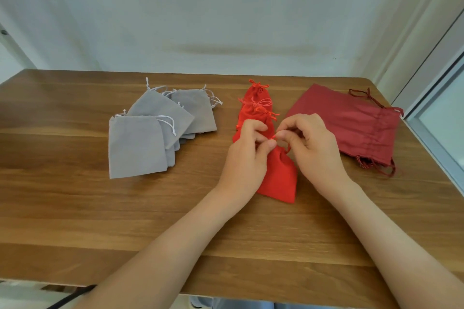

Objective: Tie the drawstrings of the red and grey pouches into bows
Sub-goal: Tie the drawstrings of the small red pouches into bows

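Both bare forearms reach in from the near edge and meet at the middle. The left hand (pixel 247 153) and right hand (pixel 313 148) are held knuckles up with the fingers curled inward, tips almost touching. Between those tips each hand pinches the thin red drawstring (pixel 275 136); how the cord runs inside the grip cannot be made out.

Right under the fingers lies the red pouch (pixel 278 175), a small soft cloth bag, its gathered mouth at the fingertips and its flat bottom pointing toward the person. Just behind the fingers is a row of other red pouches (pixel 256 108) with looped cords at their necks. Well off to the left of the left fingers sit overlapping grey pouches (pixel 150 130), velvety, flat and square, with pale cords. To the right of the right fingers lie larger dark red bags (pixel 351 123) of matte cloth.

All of it rests on a wooden table (pixel 75 208) with streaked brown grain, set against a plain pale wall (pixel 226 7); a window frame (pixel 439 120) edges the right side.
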Demonstrator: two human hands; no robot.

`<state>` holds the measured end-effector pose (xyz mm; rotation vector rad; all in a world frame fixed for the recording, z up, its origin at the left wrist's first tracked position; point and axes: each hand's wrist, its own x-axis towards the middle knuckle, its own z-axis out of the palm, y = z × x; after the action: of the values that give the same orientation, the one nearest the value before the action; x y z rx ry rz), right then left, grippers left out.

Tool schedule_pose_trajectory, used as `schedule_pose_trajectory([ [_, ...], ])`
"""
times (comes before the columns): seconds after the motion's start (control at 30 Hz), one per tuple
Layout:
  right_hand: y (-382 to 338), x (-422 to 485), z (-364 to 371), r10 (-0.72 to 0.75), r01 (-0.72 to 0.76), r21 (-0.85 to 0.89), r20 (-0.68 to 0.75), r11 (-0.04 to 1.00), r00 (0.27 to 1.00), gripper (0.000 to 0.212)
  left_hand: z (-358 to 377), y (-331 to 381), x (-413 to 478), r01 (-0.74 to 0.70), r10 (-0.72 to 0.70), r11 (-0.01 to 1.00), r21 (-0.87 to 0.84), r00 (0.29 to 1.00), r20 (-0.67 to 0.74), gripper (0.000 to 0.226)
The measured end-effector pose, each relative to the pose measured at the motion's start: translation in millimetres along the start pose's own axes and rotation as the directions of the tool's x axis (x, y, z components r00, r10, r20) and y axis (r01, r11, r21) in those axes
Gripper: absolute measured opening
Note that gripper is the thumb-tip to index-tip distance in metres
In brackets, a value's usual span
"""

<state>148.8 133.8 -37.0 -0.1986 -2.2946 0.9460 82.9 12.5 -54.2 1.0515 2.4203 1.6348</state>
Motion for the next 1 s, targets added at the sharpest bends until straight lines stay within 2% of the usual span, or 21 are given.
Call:
schedule_pose_trajectory([
  [0.1, 0.6, -0.3, 3.5, -0.038, 0.038, -0.025, -0.016, 0.999, 0.999, 0.011, -1.3, -0.9, -1.4, -0.048, 0.05, 0.998, 0.039, 0.998, -0.049, 0.004],
  [0.33, 8.1, 1.5, 7.1, -0.062, 0.062, -0.01, -0.048, 0.998, 0.997, 0.012, 3.0, -3.5, -2.3, -0.17, 0.177, 0.972, 0.162, 0.984, -0.028, 0.027],
  [0.5, 6.8, 0.8, 7.5, -0.082, 0.081, -0.019, -0.028, 0.997, 0.996, 0.015, 4.2, -9.0, -1.0, -0.181, 0.192, 0.957, 0.226, 0.981, -0.026, 0.031],
  [0.6, 5.9, 2.2, 5.3, -0.074, 0.074, -0.003, 0.01, 0.997, 0.997, 0.012, 4.5, -10.2, 0.4, -0.166, 0.176, 0.961, 0.221, 0.984, -0.029, 0.024],
  [0.73, 9.5, 2.0, 5.9, -0.018, 0.027, -0.112, 0.074, 0.993, 0.997, 0.032, -0.4, -2.5, 1.1, -0.058, 0.066, 0.996, 0.063, 0.989, -0.131, 0.016],
  [0.83, 13.0, 0.6, 8.1, 0.025, -0.01, -0.146, 0.096, 0.989, 0.995, 0.032, -4.5, 3.6, 1.4, 0.047, -0.061, 0.995, -0.089, 0.986, -0.158, 0.016],
  [0.93, 12.9, -0.4, 9.6, 0.019, -0.005, -0.143, 0.098, 0.99, 0.995, 0.03, -5.8, 10.9, 0.5, 0.109, -0.156, 0.924, -0.366, 0.983, -0.1, 0.022],
  [1.0, 13.3, 0.1, 8.9, 0.023, -0.008, -0.163, 0.087, 0.987, 0.996, 0.031, -6.0, 15.3, -0.1, 0.159, -0.196, 0.824, -0.544, 0.981, -0.01, 0.026],
])
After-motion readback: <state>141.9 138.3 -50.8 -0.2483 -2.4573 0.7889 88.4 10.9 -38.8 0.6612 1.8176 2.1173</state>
